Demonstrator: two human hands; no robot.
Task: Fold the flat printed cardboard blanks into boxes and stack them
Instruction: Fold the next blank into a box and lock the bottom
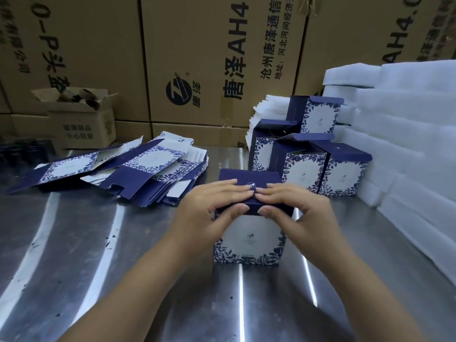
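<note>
A blue-and-white printed box stands upright on the steel table, its dark blue lid folded down. My left hand grips the lid's left side, fingers flat on top and thumb on the front edge. My right hand holds the lid's right side the same way. A loose pile of flat printed blanks lies to the left. Several folded boxes stand behind at the right, some stacked two high, a few with lids ajar.
Stacks of white foam sheets fill the right side. Large brown shipping cartons form a wall behind the table. A small open carton with dark rolls sits at the back left. Small dark scraps speckle the steel.
</note>
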